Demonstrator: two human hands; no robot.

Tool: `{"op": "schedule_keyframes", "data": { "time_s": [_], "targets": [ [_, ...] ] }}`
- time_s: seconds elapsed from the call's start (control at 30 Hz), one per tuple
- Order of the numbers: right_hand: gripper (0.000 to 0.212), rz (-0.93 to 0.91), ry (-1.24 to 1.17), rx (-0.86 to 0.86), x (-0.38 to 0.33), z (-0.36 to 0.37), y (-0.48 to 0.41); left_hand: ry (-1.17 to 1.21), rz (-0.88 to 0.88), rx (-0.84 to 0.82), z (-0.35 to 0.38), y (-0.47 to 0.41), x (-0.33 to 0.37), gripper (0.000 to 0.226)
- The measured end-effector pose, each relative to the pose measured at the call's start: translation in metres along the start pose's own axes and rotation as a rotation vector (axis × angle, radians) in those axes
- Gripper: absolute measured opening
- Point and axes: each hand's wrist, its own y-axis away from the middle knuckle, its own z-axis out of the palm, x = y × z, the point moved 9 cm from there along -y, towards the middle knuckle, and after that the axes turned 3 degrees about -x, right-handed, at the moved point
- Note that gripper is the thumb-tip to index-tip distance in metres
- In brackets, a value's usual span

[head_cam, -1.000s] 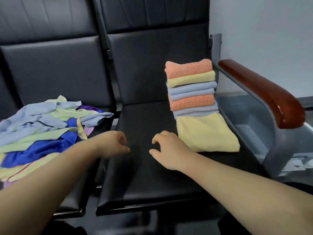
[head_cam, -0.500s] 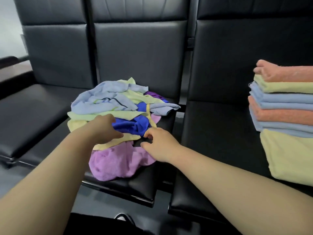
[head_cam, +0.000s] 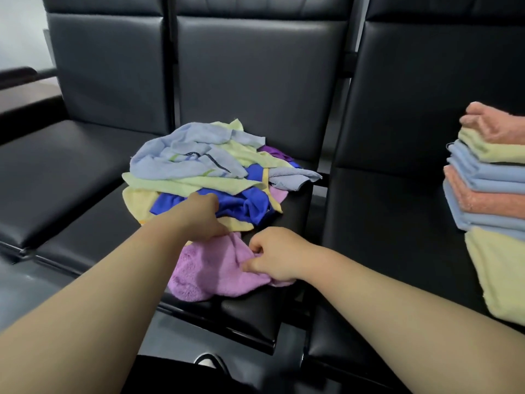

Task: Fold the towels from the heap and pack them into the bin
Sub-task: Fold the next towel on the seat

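A heap of loose towels (head_cam: 199,169), blue, pale green, yellow and purple, lies on the middle black seat. At its near edge a lilac towel (head_cam: 210,268) spreads toward me. My left hand (head_cam: 200,216) grips the lilac towel's upper edge, fingers curled under the heap's rim. My right hand (head_cam: 272,254) pinches the same towel's right edge between thumb and fingers. A stack of folded towels (head_cam: 488,183), orange, yellow and light blue, rests on a larger yellow towel on the right seat. The bin is out of view.
Three black padded seats (head_cam: 377,223) stand in a row with upright backs. A dark armrest (head_cam: 17,75) shows at the far left. Below the seat edge lie the floor and a shoe tip (head_cam: 208,361).
The view swung left from the folded stack to the heap. Both hands moved from the bare seat onto the heap and took hold of the lilac towel, drawing it toward me.
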Motion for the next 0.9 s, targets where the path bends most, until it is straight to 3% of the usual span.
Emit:
{"op": "schedule_keyframes", "data": {
  "time_s": [0.13, 0.23, 0.43, 0.57, 0.6, 0.67, 0.73, 0.83, 0.9],
  "targets": [
    [0.022, 0.107, -0.122, 0.083, 0.026, -0.019, 0.005, 0.011, 0.015, 0.060, -0.005, 0.002, 0.002, 0.022],
    [0.021, 0.148, -0.200, 0.122, 0.038, -0.029, 0.003, 0.075, -0.010, 0.084, -0.009, 0.004, 0.002, 0.016],
    [0.015, 0.179, -0.263, 0.321, 0.035, -0.067, -0.033, 0.282, -0.072, 0.227, -0.030, 0.001, -0.004, 0.021],
    [0.002, 0.175, -0.283, 0.447, 0.025, -0.092, -0.073, 0.448, -0.127, 0.360, -0.043, -0.010, -0.023, 0.042],
    [0.012, 0.161, -0.268, 0.463, 0.020, -0.098, -0.084, 0.476, -0.126, 0.373, -0.045, -0.014, -0.027, 0.048],
    [0.037, 0.149, -0.242, 0.419, 0.009, -0.101, -0.110, 0.517, -0.131, 0.372, -0.043, -0.024, -0.038, 0.056],
    [0.047, 0.188, -0.205, 0.341, 0.005, -0.095, -0.133, 0.531, -0.127, 0.359, -0.037, -0.031, -0.042, 0.057],
    [0.034, 0.248, -0.078, 0.242, 0.001, -0.087, -0.161, 0.571, -0.149, 0.357, -0.033, -0.036, -0.049, 0.055],
    [0.020, 0.236, -0.138, 0.229, 0.002, -0.090, -0.168, 0.588, -0.167, 0.381, -0.036, -0.036, -0.052, 0.053]
  ]
}}
